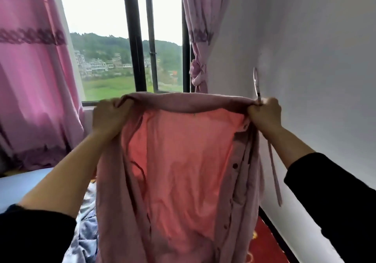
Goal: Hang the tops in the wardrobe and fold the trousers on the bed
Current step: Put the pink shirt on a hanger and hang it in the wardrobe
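- Left hand [108, 118] grips the pink top [183, 171] at one shoulder, fingers curled.
- Right hand [264, 114] pinches the other shoulder; clear hook [256, 81] sticks up from it.
- Top hangs open, above bed [18, 183].

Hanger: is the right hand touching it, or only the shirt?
Touching. In the head view the hanger sticks up straight out of the right hand, whose grip closes on it and the pink shirt together.

Found pink shirt [183, 171] cut off by lower edge. Saw only hook of hanger [256, 83]; rest concealed within collar. Could not identify blue fabric [85, 232].
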The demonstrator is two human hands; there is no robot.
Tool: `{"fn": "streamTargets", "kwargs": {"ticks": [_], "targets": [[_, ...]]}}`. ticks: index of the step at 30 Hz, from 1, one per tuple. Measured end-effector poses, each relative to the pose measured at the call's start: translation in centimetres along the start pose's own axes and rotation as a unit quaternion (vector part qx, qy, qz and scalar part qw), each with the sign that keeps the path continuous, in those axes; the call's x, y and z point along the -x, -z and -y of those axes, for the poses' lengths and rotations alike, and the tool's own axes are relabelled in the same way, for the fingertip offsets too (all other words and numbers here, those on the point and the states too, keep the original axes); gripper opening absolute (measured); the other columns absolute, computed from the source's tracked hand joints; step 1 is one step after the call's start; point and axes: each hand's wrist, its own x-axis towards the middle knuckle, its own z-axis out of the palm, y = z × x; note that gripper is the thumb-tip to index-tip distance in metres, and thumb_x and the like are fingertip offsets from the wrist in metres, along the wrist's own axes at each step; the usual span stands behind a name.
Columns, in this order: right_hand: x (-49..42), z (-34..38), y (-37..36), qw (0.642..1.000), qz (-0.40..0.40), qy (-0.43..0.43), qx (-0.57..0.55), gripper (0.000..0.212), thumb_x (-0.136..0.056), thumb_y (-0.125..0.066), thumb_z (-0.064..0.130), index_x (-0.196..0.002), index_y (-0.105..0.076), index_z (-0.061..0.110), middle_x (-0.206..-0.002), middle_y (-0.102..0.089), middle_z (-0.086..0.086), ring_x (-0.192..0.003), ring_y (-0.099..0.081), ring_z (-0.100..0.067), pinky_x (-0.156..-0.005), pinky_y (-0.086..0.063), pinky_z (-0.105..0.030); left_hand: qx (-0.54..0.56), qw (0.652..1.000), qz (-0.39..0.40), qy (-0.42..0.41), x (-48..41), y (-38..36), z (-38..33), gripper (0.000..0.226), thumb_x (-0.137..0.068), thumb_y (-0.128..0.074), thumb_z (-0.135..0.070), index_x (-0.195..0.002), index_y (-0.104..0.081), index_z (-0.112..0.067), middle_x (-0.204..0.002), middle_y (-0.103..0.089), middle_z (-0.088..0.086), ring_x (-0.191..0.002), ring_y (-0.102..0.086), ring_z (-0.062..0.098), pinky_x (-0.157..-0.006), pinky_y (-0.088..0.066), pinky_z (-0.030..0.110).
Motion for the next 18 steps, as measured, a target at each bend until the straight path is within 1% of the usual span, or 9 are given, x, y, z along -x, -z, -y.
{"fn": "streamTargets", "kwargs": {"ticks": [3, 6, 8, 9, 11, 13, 14, 16, 18], "targets": [[1.5, -3.8, -2.4, 0.990, 0.122, -0.046, 0.050, 0.016, -0.077, -0.056, 0.000, -0.078, -0.071, 0.004, -0.071, -0.065, -0.014, -0.071, -0.059, -0.027, -0.057, -0.043, -0.028, -0.031, 0.995, 0.088, 0.046, 2.0, -1.2, 3.6, 0.058, -0.070, -0.052, -0.060, -0.056, -0.050, -0.004, -0.053, -0.046, 0.010, -0.053, -0.040, 0.017, -0.053, -0.034, 0.033], [4.1, -6.1, -4.4, 0.967, 0.244, -0.066, 0.014, 0.025, -0.079, -0.052, -0.010, -0.085, -0.070, 0.006, -0.066, -0.061, -0.006, -0.072, -0.058, -0.021, -0.049, -0.044, -0.018, -0.036, 0.988, 0.128, 0.076, 3.9, -2.6, 5.0, 0.057, -0.066, -0.052, -0.060, -0.065, -0.068, -0.006, -0.062, -0.061, 0.017, -0.059, -0.052, 0.020, -0.058, -0.039, 0.034], [5.9, -6.5, -5.0, 0.949, 0.310, -0.057, -0.022, 0.026, -0.085, -0.061, -0.002, -0.099, -0.064, 0.020, -0.066, -0.059, 0.009, -0.067, -0.060, -0.004, -0.047, -0.039, -0.005, -0.054, 0.987, 0.128, 0.076, 4.7, -3.3, 5.4, 0.057, -0.066, -0.051, -0.060, -0.061, -0.066, -0.005, -0.059, -0.061, 0.018, -0.063, -0.056, 0.026, -0.059, -0.037, 0.035], [6.8, -6.6, -5.3, 0.937, 0.340, -0.059, -0.045, 0.027, -0.088, -0.065, 0.006, -0.105, -0.058, 0.026, -0.064, -0.057, 0.014, -0.059, -0.057, 0.005, -0.047, -0.037, -0.003, -0.069, 0.987, 0.127, 0.072, 4.9, -3.7, 5.6, 0.059, -0.068, -0.051, -0.061, -0.055, -0.061, -0.004, -0.054, -0.057, 0.017, -0.062, -0.054, 0.029, -0.058, -0.035, 0.035], [8.3, -7.0, -6.0, 0.928, 0.352, -0.083, -0.089, 0.020, -0.093, -0.062, 0.018, -0.112, -0.058, 0.024, -0.067, -0.058, 0.012, -0.059, -0.054, 0.001, -0.048, -0.037, -0.006, -0.108, 0.983, 0.136, 0.067, 5.4, -4.2, 6.1, 0.063, -0.074, -0.057, -0.063, -0.047, -0.051, -0.007, -0.046, -0.048, 0.011, -0.059, -0.049, 0.031, -0.058, -0.031, 0.035], [9.3, -8.0, -6.3, 0.921, 0.334, -0.133, -0.150, 0.020, -0.096, -0.057, 0.018, -0.111, -0.067, 0.009, -0.068, -0.050, -0.001, -0.058, -0.046, -0.012, -0.044, -0.034, -0.014, -0.152, 0.973, 0.162, 0.063, 5.8, -4.8, 6.9, 0.060, -0.082, -0.060, -0.059, -0.050, -0.057, -0.008, -0.048, -0.049, 0.009, -0.062, -0.050, 0.032, -0.059, -0.032, 0.034], [9.7, -8.6, -6.4, 0.907, 0.331, -0.162, -0.204, 0.019, -0.097, -0.055, 0.016, -0.104, -0.069, 0.006, -0.062, -0.040, -0.002, -0.050, -0.036, -0.011, -0.039, -0.027, -0.015, -0.174, 0.967, 0.174, 0.061, 6.0, -5.1, 7.3, 0.057, -0.082, -0.059, -0.059, -0.056, -0.063, -0.008, -0.051, -0.051, 0.008, -0.063, -0.051, 0.031, -0.060, -0.034, 0.033], [10.2, -9.8, -6.2, 0.864, 0.344, -0.216, -0.298, 0.018, -0.097, -0.053, 0.016, -0.094, -0.070, 0.009, -0.058, -0.022, 0.001, -0.043, -0.020, -0.006, -0.034, -0.015, -0.015, -0.198, 0.961, 0.184, 0.065, 6.5, -5.6, 7.8, 0.052, -0.082, -0.058, -0.060, -0.066, -0.069, -0.011, -0.056, -0.053, 0.008, -0.066, -0.053, 0.030, -0.062, -0.036, 0.031], [10.8, -10.6, -5.7, 0.816, 0.379, -0.258, -0.352, 0.023, -0.098, -0.049, 0.016, -0.092, -0.071, 0.012, -0.054, -0.020, 0.004, -0.041, -0.017, -0.004, -0.033, -0.009, -0.015, -0.200, 0.960, 0.181, 0.070, 6.8, -6.0, 8.2, 0.053, -0.082, -0.057, -0.062, -0.069, -0.070, -0.012, -0.061, -0.054, 0.010, -0.071, -0.056, 0.033, -0.063, -0.036, 0.031]]}}
